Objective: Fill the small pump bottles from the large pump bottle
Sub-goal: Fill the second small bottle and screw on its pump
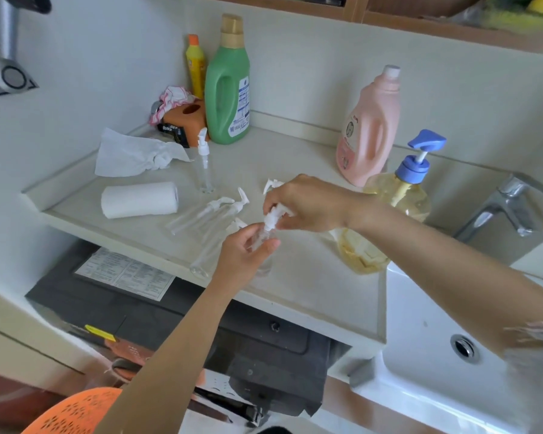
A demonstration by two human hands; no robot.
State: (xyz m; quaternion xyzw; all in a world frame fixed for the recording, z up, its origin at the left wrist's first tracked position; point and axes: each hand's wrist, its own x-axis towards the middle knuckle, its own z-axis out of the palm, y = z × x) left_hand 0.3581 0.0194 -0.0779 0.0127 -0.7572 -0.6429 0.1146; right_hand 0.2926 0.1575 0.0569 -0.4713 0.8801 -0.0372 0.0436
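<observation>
**Pump head on a small bottle: where we could slip**

We take the big pump bottle (398, 189) with the blue pump as our landmark; it stands at the back of the counter (311, 296), just beside the sink (420, 324), with yellowish liquid inside.

In front of it and to its left, our left hand (242, 258) curls round a small clear bottle (262, 245), holding it upright on or just over the counter; we cannot tell whether the base touches. Our right hand (308, 203) comes in from above, fingers pinched round the white pump head (271, 219) at that bottle's neck. Whether we are screwing it on or off, we cannot tell, and we cannot see any liquid in the bottle.

Risks, as we judge them:
- The bottle is light and clear; if the left grip loosens while the right hand twists, it may spin or tip.
- If the head goes on crooked, the thread may cross and leak later.
- Several loose bottles (207, 214) lie on their sides left of the big bottle, close to our hands; a careless wrist could roll them off the front edge.
- A yellowish pouch (358, 252) lies just in front of the big bottle under our right forearm; leaning on it might squeeze liquid out.
- One more small bottle (205, 170) stands upright further left and could be knocked over.
</observation>
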